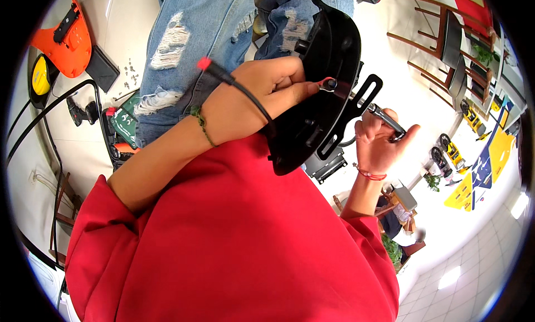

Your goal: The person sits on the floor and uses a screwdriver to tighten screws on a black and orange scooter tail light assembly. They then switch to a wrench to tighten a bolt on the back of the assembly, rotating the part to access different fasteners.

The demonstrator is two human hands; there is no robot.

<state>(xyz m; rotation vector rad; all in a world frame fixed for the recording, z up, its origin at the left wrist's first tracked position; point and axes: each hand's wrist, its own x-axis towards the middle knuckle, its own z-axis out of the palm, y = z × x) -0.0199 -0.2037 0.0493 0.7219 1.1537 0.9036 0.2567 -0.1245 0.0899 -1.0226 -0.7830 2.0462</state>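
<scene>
A curved black plastic shell with slotted brackets on its outer side stands tilted over my lap. My left hand reaches across its inner face, closed, thumb and index finger together beside a dark round fitting with a thin red piece next to it. What the fingers pinch is hidden. A black cable with a red tip passes over the back of that hand. On the shell's outer side, my right hand grips a socket wrench with a shiny shaft, pointing toward the slotted bracket; its thumb sticks out.
To the left on the floor lie an orange shell, a black flat box, a cordless drill, scattered small screws and a toolbox. Chairs stand at right, with yellow-and-black wheeled things beyond.
</scene>
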